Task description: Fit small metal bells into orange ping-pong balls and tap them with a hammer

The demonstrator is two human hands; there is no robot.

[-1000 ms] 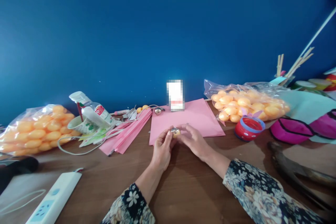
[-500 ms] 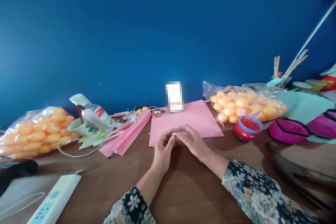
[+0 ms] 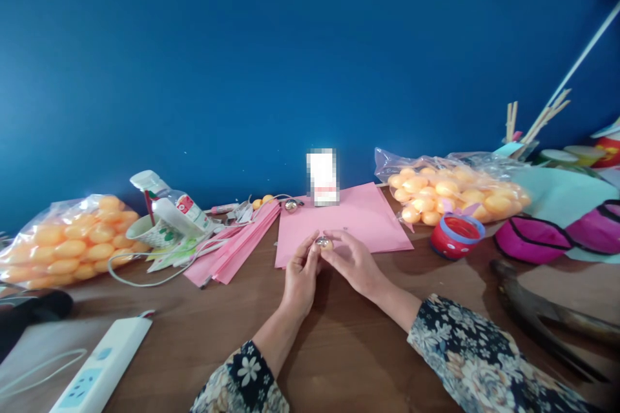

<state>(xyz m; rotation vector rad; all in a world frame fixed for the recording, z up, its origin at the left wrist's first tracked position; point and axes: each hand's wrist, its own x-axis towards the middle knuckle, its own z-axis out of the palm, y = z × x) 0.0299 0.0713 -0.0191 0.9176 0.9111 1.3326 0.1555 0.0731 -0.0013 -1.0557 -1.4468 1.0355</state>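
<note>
Between my two hands is a small shiny round metal piece (image 3: pixel 324 243), silvery with a warm tint on its lower side. My left hand (image 3: pixel 301 271) pinches its left edge between thumb and fingers. From the other side, my right hand (image 3: pixel 356 264) touches it with its thumb and fingertips, the fingers bent round it. Both hands are just above the near edge of the pink paper sheets (image 3: pixel 372 213). A similar shiny round piece (image 3: pixel 290 206) lies at the upper left corner of those sheets.
Left: a bag of orange balls (image 3: pixel 68 248), a cup with a bottle (image 3: pixel 191 210), folded pink strips (image 3: pixel 242 242) and a power strip (image 3: pixel 101 364). Right: another bag of balls (image 3: pixel 448 187), a red cup (image 3: pixel 456 237), magenta pouches (image 3: pixel 533 239) and a dark curved branch (image 3: pixel 533 306).
The metal piece has been turned between my fingers and now shows a rounder, smoother face. My right fingers have shifted slightly around it; my arms stay nearly in place.
</note>
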